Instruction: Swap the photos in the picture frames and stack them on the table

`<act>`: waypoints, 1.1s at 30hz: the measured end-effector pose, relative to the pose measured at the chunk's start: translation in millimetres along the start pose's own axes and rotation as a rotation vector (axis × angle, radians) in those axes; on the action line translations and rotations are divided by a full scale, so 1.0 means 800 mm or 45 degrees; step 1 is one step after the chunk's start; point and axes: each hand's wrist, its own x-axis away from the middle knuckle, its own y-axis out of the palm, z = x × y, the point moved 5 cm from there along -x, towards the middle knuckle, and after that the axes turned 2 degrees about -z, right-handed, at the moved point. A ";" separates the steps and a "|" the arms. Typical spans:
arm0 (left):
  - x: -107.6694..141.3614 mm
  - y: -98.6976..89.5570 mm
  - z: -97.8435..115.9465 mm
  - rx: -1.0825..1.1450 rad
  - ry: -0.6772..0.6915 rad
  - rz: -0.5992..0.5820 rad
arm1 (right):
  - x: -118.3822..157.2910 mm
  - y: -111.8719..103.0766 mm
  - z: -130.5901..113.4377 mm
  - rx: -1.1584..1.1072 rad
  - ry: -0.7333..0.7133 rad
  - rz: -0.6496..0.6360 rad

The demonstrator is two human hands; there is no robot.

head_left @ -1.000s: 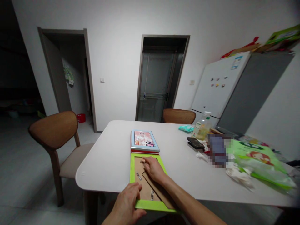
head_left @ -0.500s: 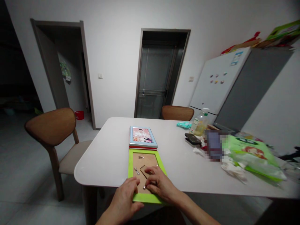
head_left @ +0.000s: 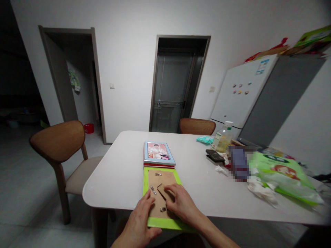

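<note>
A lime-green picture frame (head_left: pixel 178 225) lies back side up at the table's near edge, with a brown backing board (head_left: pixel 167 175) in it. Small metal fittings show on the board: one near the top (head_left: pixel 158 174), one at the left (head_left: pixel 153 189) and one low down (head_left: pixel 163 209). A dark bent line runs across the board's middle. My left hand (head_left: pixel 139 217) rests on the frame's lower left side, fingers stretched and thumb apart. Over the board's right part, my right hand (head_left: pixel 182 203) is bent, fingertips at the board, index finger and thumb apart, nothing visible between them.
Just beyond lies a stack of frames, a light blue one (head_left: pixel 169 151) with a photo on top. On the right are a black wallet-like item (head_left: pixel 214 156), a bottle (head_left: pixel 221 137), crumpled tissues (head_left: pixel 262 193) and a green package (head_left: pixel 287 172). Wooden chairs (head_left: pixel 59 141) stand by the table (head_left: pixel 111 179).
My right hand's fingers have moved away from the lower metal fitting, which shows more plainly now. My left hand stays on the frame's side. The view has shifted slightly.
</note>
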 end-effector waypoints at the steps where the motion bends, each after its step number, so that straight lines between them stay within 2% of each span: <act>1: -0.001 -0.004 0.000 0.041 -0.031 0.025 | -0.001 -0.003 -0.001 0.004 -0.004 0.014; 4: -0.007 -0.016 0.002 0.238 -0.136 0.112 | -0.005 -0.014 -0.011 -0.015 -0.027 0.071; 7: -0.019 -0.027 0.001 0.533 -0.196 0.263 | -0.006 -0.020 -0.039 -0.062 -0.110 0.105; 11: -0.026 -0.047 -0.018 0.896 -0.324 0.446 | -0.003 -0.022 -0.067 -0.172 -0.207 0.110; 14: -0.017 -0.071 -0.044 1.034 -0.397 0.503 | -0.006 -0.028 -0.045 -0.162 -0.163 0.150; 17: -0.001 -0.097 -0.075 1.023 -0.500 0.545 | -0.011 -0.035 0.008 0.020 0.035 0.191; 20: 0.010 -0.112 -0.099 0.956 -0.620 0.568 | -0.014 -0.031 0.052 0.196 0.238 0.118; 24: 0.010 -0.120 -0.109 0.786 -0.653 0.475 | -0.014 -0.017 0.071 0.242 0.298 0.024; 28: 0.009 -0.138 -0.115 0.248 -0.633 0.339 | -0.018 -0.019 0.079 0.172 0.360 0.054; 30: 0.011 -0.149 -0.116 -0.096 -0.681 0.273 | -0.017 -0.024 0.082 0.021 0.435 0.073; 33: 0.008 -0.154 -0.096 -0.474 -0.634 0.298 | -0.010 -0.028 0.076 -0.496 0.572 0.030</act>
